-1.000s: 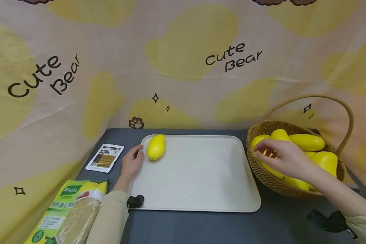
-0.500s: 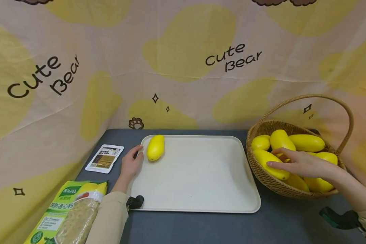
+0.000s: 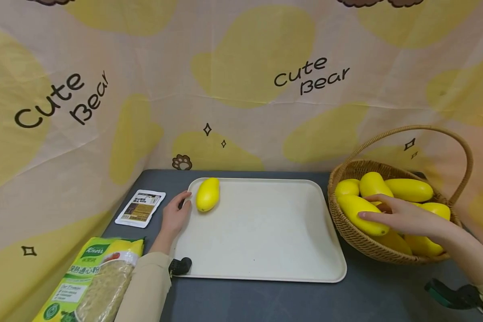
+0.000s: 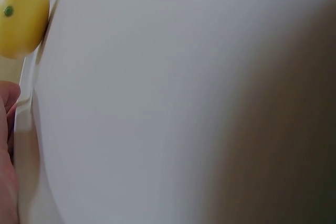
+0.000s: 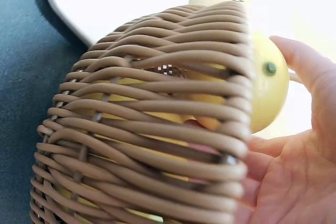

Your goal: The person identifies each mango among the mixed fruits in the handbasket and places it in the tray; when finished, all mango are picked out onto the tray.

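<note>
In the head view, my right hand [image 3: 406,219] reaches into the wicker basket [image 3: 350,243] and grips a yellow mango [image 3: 358,212] at its front left. The right wrist view shows the thumb on one side of this mango [image 5: 273,93] and the fingers on the other, partly hidden behind the weave. Another mango [image 3: 208,195] lies on the upper left corner of the white tray [image 3: 261,232]. Beside that tray's left rim rests my left hand [image 3: 175,215], fingertips touching the edge. Its fingers show only partly in the left wrist view.
Several more mangoes [image 3: 408,190] fill the basket, under its tall arched handle [image 3: 464,154]. A small white packet [image 3: 140,208] lies left of the tray, and a Knorr pasta bag [image 3: 94,279] is at the front left. A printed cloth [image 3: 241,89] hangs behind the table.
My right hand has lowered into the basket from above the mangoes and closed round the front-left one, which has barely moved. The left hand stays at the tray's rim.
</note>
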### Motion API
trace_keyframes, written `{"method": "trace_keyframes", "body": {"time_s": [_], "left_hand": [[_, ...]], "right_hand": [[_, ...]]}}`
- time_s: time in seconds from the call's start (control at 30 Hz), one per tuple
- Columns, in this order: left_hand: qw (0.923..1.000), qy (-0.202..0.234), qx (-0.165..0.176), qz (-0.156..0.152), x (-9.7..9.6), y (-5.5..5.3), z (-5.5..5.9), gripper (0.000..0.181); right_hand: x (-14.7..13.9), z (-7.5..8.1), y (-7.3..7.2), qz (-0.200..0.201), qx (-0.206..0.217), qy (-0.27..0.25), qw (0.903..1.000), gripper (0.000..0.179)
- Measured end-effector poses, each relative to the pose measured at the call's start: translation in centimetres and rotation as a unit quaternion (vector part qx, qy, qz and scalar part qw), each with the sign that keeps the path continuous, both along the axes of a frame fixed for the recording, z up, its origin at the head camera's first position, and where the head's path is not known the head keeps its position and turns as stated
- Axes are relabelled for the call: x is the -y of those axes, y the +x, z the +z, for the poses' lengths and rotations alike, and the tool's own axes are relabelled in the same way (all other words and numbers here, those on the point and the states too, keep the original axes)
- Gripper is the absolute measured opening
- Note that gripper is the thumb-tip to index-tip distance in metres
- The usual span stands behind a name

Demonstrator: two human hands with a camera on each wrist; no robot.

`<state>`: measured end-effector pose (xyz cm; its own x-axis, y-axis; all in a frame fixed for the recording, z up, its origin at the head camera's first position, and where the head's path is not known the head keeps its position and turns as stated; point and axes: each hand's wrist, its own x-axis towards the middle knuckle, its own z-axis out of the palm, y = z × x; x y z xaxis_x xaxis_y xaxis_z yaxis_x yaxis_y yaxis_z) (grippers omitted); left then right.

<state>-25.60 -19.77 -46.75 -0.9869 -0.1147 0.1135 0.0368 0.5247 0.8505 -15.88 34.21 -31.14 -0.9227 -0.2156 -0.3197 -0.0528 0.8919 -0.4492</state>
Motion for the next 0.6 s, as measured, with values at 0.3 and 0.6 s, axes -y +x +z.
{"method": "trace_keyframes", "body": {"time_s": [0.3,0.6], "left_hand": [[0.9999,0.000,0.010,0.000,0.2,0.1,0.0,0.038],[1.0000,0.003,0.005,-0.001,0.2,-0.1,-0.2,0.038]], "right_hand": [[-0.1,1.7,1.3,-0.040,-0.005,-0.085,0.9956,0.075],[3.5,1.7,2.0,-0.055,0.036,-0.287,0.9557,0.071]]}}
